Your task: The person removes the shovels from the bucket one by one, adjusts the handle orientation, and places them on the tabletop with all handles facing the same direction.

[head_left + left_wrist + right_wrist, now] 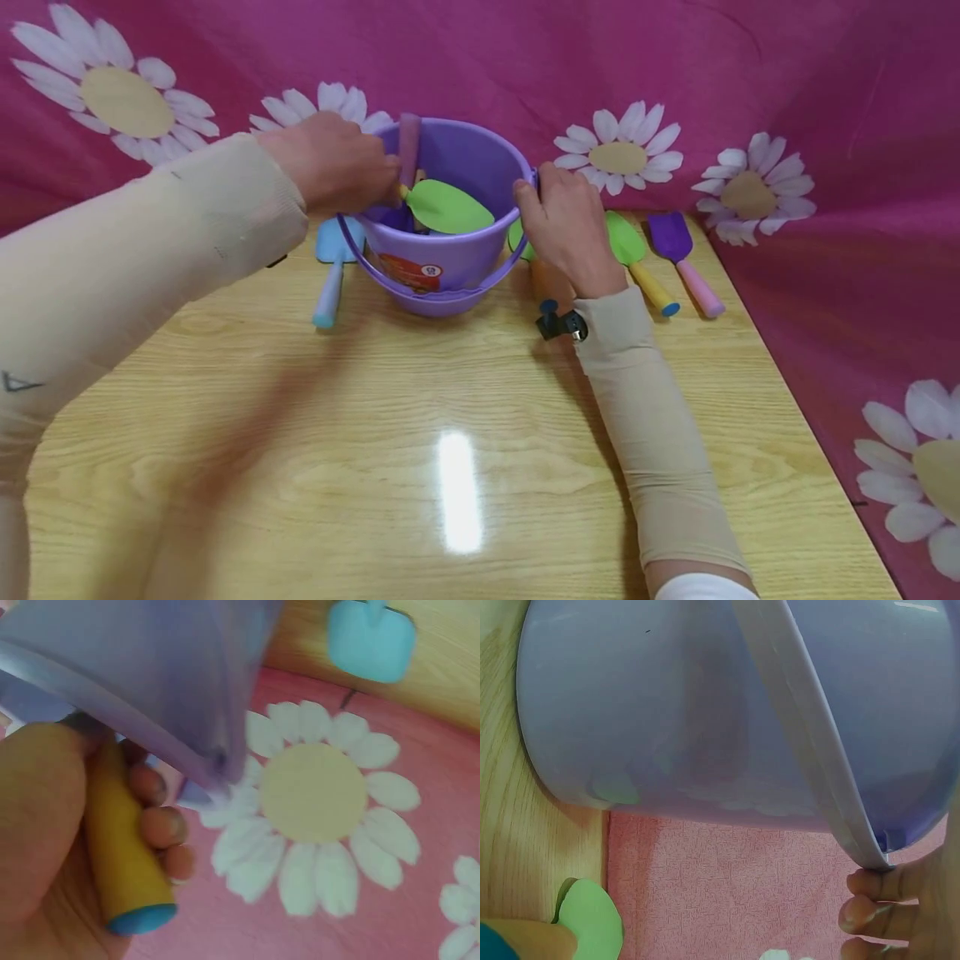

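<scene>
My left hand (341, 162) grips the yellow handle (124, 840) of a toy trowel, its green blade (450, 207) lying across the mouth of the purple bucket (442, 258). In the left wrist view, fingers curl round that handle beside the bucket's rim. On the bucket's other side, my right hand (566, 221) holds the rim by the handle joint, thumb near the inner edge. The bucket's own handle (480, 292) hangs down at the front. Inside stand other toy tools, one with a pink handle (408, 146); their lower parts are hidden.
Left of the bucket lies a blue toy shovel (330, 275). To the right lie a yellow-handled green trowel (628, 242), a purple shovel (671, 237) with a pink handle, and another green trowel partly behind my right hand. A pink flowered cloth (480, 50) rises behind the wooden table (375, 467).
</scene>
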Motion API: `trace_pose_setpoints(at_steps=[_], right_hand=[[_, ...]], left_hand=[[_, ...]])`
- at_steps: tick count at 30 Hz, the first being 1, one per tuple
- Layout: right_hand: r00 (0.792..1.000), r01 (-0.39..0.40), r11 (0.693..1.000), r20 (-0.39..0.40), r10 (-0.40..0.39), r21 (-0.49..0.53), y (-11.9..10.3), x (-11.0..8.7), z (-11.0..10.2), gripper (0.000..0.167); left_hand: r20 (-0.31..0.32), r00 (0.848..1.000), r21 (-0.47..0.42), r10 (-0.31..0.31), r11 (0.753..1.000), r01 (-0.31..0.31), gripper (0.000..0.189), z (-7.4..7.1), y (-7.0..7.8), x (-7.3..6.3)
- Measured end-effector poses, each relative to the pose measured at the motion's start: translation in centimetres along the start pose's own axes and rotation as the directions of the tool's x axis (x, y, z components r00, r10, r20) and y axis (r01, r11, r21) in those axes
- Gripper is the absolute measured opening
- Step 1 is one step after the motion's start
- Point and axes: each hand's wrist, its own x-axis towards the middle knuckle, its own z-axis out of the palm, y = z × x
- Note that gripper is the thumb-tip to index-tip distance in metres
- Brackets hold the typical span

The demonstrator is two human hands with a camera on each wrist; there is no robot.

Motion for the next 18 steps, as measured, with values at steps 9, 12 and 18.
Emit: trace_pose_setpoints(at_steps=[9,12,18], right_hand=[[0.999,0.018,1.0,-0.041,-0.018,-0.001,0.7,0.2,0.2,0.045],[0.999,0.013,1.0,-0.044,-0.013,-0.002,0.8,0.2,0.1,0.046],[0.999,0.01,1.0,-0.052,-0.01,0.008,0.8,0.3,0.1,0.045]], left_hand=[[-0.211,0.977,0.055,0.019,0.998,-0.008,0.039,1.5,-1.8,-1.7],[-0.27,0.963,0.058,0.016,0.998,0.0,0.038,1.8,-2.4,-2.2],[-0.255,0.966,0.028,-0.045,0.998,0.054,0.039,2.0,-3.2,-3.0]])
